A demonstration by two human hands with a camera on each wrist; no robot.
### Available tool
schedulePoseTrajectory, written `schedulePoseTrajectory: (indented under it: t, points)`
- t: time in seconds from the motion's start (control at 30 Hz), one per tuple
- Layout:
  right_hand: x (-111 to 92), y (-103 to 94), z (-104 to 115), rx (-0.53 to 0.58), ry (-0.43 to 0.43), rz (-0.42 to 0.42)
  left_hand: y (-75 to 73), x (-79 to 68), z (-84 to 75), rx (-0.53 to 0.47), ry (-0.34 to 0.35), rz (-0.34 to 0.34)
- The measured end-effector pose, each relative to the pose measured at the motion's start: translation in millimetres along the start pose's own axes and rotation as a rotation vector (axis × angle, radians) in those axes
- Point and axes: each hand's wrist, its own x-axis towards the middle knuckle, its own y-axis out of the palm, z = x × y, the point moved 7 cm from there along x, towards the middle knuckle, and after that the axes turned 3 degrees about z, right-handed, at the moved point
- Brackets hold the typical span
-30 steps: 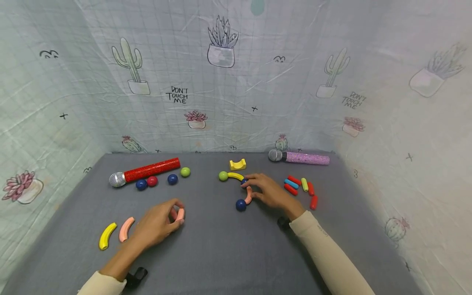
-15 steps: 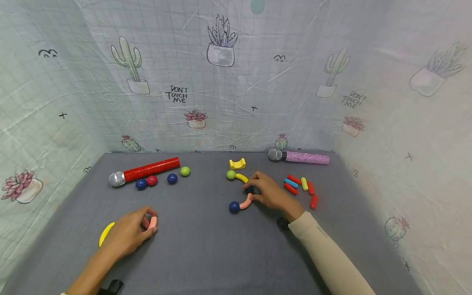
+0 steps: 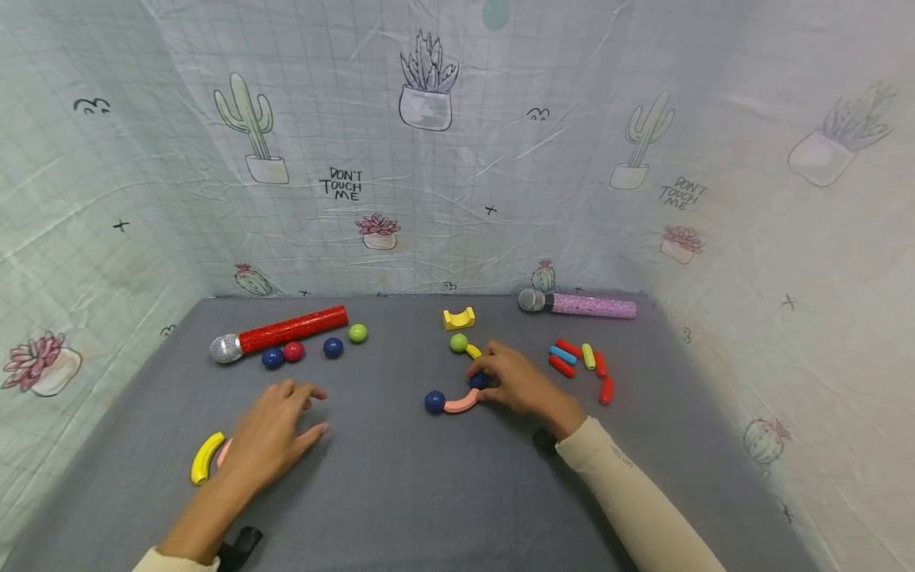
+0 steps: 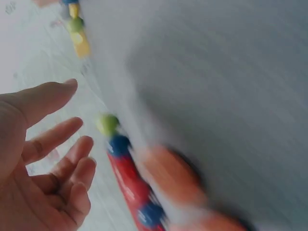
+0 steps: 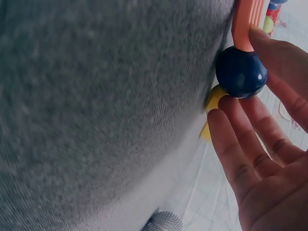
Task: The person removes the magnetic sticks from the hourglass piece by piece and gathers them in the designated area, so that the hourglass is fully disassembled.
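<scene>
My left hand [image 3: 268,433] hovers over the left of the table with fingers spread and nothing in them. Two pink curved pieces lie below it, blurred in the left wrist view, one pink piece [image 4: 173,175] nearer; the head view mostly hides them. A yellow curved piece [image 3: 207,458] lies beside them. My right hand [image 3: 520,380] pinches a blue ball [image 5: 240,72], thumb against the joined pink curved piece [image 3: 461,402]. Another blue ball [image 3: 434,402] sits at that piece's far end. A yellow curved piece [image 3: 473,351], partly hidden by fingers, leads to a green ball [image 3: 459,343].
A red toy microphone [image 3: 293,330] lies at the back left, with blue, red and green balls [image 3: 358,334] near it. A yellow cradle-shaped block [image 3: 459,318] and a purple microphone [image 3: 593,306] stand behind. Several short coloured rods [image 3: 562,365] lie to the right.
My left hand carried a pink curved piece leftward, let it go, and rose slightly to the right. My right hand's joined pieces turned, the pink one's free end swinging left.
</scene>
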Motion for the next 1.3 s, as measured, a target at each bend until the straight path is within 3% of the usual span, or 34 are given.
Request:
schedulePoseTrajectory:
  t: [0.17,0.37,0.5,0.63,0.97,1.13,1.3]
  points:
    - [-1,3.2,6,-0.011,-0.027,0.011,15.2,24.8,-39.7,-0.070,0.082,0.017]
    - [-2,6.1,15,-0.022,-0.056,0.010,48.2,50.8,-79.2,-0.098,0.164,0.136]
    - [-1,9.4,19,-0.020,-0.064,0.017,69.8,64.7,-96.2,-0.107,0.230,0.224]
    - [0,10.3,23,-0.014,-0.063,0.017,80.8,72.3,-103.7,-0.127,0.275,0.243]
    - [-1,12.3,29,0.017,-0.060,0.015,83.6,84.9,-88.8,-0.157,0.225,0.234]
    - [-2,12.7,30,0.033,-0.055,0.008,70.5,97.2,-66.3,-0.126,0.176,0.201]
    - [-4,13.8,29,0.064,-0.058,0.011,53.7,113.9,-33.0,-0.078,0.120,0.151]
